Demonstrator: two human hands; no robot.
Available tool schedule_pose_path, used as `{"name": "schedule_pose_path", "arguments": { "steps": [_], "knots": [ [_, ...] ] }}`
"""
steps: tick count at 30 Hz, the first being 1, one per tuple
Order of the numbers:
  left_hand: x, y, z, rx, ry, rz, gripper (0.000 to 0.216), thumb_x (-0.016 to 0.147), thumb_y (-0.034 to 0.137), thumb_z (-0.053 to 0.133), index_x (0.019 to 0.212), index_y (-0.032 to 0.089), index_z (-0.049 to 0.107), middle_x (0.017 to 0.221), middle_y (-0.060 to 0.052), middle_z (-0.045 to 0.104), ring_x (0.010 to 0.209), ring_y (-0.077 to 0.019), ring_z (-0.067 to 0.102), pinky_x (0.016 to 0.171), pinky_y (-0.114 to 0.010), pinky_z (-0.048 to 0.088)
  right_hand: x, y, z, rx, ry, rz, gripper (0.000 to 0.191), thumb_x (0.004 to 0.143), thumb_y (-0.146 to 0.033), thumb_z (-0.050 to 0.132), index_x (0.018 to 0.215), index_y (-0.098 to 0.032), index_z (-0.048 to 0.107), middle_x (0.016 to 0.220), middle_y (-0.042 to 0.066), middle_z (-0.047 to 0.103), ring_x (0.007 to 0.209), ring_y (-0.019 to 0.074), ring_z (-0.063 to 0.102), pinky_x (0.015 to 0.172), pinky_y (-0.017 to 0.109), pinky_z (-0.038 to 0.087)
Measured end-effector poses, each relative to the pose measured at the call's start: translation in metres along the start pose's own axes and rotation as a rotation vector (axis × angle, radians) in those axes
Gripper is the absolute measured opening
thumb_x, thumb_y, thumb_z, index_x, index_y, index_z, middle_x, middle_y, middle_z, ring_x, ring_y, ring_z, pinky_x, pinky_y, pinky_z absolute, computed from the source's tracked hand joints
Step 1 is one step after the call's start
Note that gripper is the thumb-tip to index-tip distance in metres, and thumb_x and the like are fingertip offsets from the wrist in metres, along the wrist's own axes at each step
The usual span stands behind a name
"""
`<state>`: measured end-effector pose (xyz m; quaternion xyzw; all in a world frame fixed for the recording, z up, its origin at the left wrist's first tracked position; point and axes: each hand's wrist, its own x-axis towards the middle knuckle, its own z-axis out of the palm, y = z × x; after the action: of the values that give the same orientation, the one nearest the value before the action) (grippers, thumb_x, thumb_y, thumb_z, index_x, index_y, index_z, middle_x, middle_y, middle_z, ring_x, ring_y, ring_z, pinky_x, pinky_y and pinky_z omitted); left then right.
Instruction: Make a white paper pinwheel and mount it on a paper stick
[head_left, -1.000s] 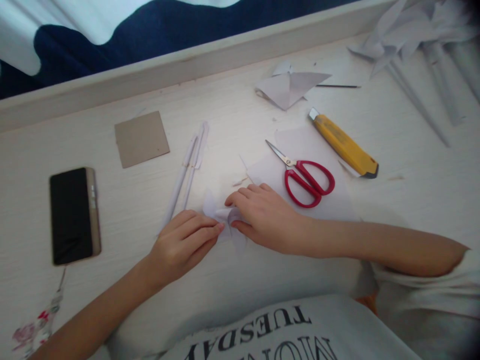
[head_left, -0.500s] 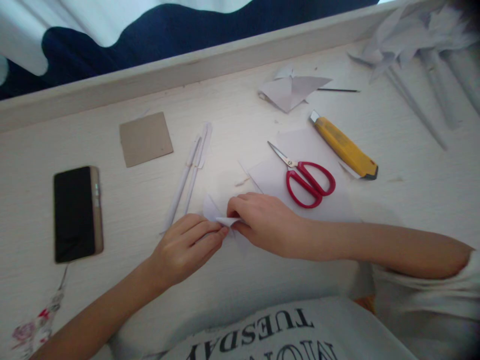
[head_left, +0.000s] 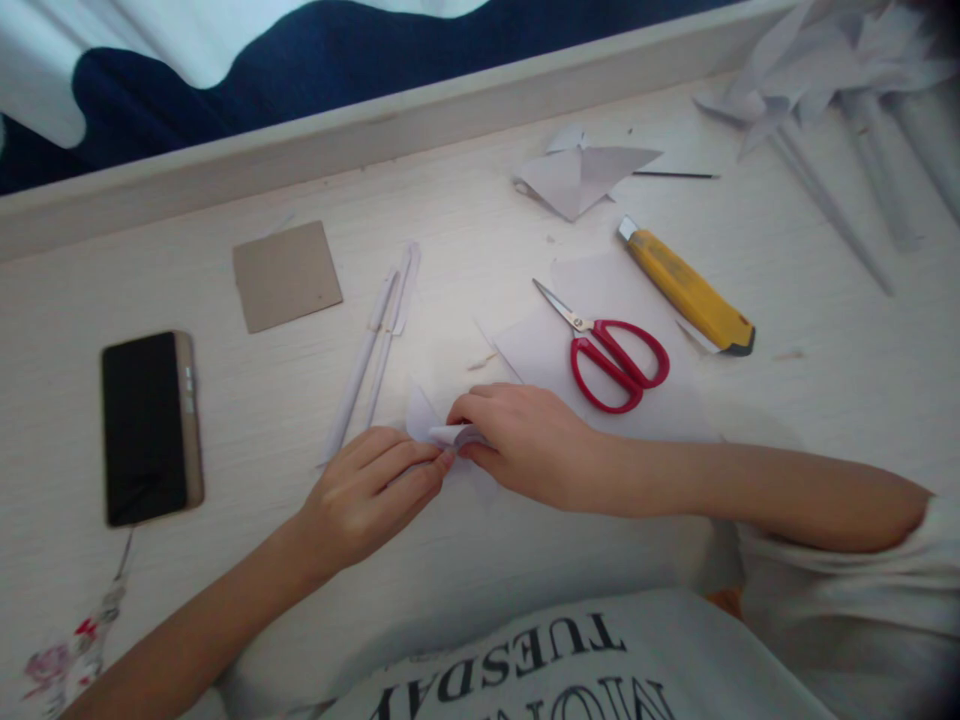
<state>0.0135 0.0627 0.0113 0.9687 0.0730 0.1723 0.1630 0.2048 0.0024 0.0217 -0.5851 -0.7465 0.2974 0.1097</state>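
A small piece of white paper (head_left: 423,415) is between my hands, near the middle of the table. My left hand (head_left: 379,480) pinches it from the left with thumb and fingers. From the other side my right hand (head_left: 517,440) grips a curled flap of the same paper, bending it over. The fingertips of both hands almost meet, and they hide part of the sheet. Just beyond my left hand lie thin rolled paper sticks (head_left: 364,365). Red-handled scissors (head_left: 619,365) rest on white paper sheets (head_left: 540,335) beyond my right hand.
A yellow utility knife (head_left: 690,290) lies right of the scissors. Behind are a folded paper pinwheel (head_left: 581,175) and a thin black rod (head_left: 679,175). Several paper pinwheels on sticks (head_left: 817,100) fill the far right corner. Leftward are a cardboard square (head_left: 289,277) and a phone (head_left: 146,430) with a charm.
The paper flap in my right hand is curled over more, with its rolled edge showing. My left hand has stayed on the paper. The view has shifted slightly.
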Motion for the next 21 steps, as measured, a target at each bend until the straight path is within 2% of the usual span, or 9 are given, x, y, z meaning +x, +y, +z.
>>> {"name": "schedule_pose_path", "arguments": {
  "steps": [11, 16, 21],
  "knots": [
    [-0.0015, -0.0008, 0.0014, 0.014, 0.023, 0.018, 0.021, 0.069, 0.006, 0.064, 0.088, 0.011, 0.058, 0.084, -0.006, 0.063, 0.073, -0.0158, 0.054, 0.063, -0.030, 0.048, -0.0006, 0.0007, 0.0031, 0.217, 0.031, 0.007, 0.017, 0.077, -0.014, 0.047, 0.093, -0.014, 0.055, 0.090, 0.007, 0.059, 0.080, 0.0171, 0.055, 0.067, 0.027, 0.039],
    [-0.0040, -0.0018, 0.0011, 0.055, 0.033, 0.037, 0.021, 0.069, 0.007, 0.063, 0.089, 0.011, 0.058, 0.085, -0.007, 0.064, 0.074, -0.0163, 0.055, 0.063, -0.030, 0.048, -0.0006, 0.0002, 0.0006, 0.356, 0.052, 0.023, 0.016, 0.074, -0.012, 0.052, 0.089, -0.014, 0.056, 0.080, 0.004, 0.061, 0.070, 0.0128, 0.054, 0.063, 0.024, 0.040],
    [-0.0036, -0.0026, -0.0001, 0.070, 0.060, 0.049, 0.022, 0.070, 0.007, 0.063, 0.091, 0.011, 0.058, 0.084, -0.007, 0.063, 0.073, -0.0164, 0.056, 0.062, -0.030, 0.048, 0.0002, -0.0007, -0.0023, 0.517, 0.058, 0.082, 0.016, 0.071, -0.013, 0.057, 0.087, -0.016, 0.057, 0.077, 0.001, 0.062, 0.069, 0.0115, 0.055, 0.062, 0.023, 0.041]
  ]
}}
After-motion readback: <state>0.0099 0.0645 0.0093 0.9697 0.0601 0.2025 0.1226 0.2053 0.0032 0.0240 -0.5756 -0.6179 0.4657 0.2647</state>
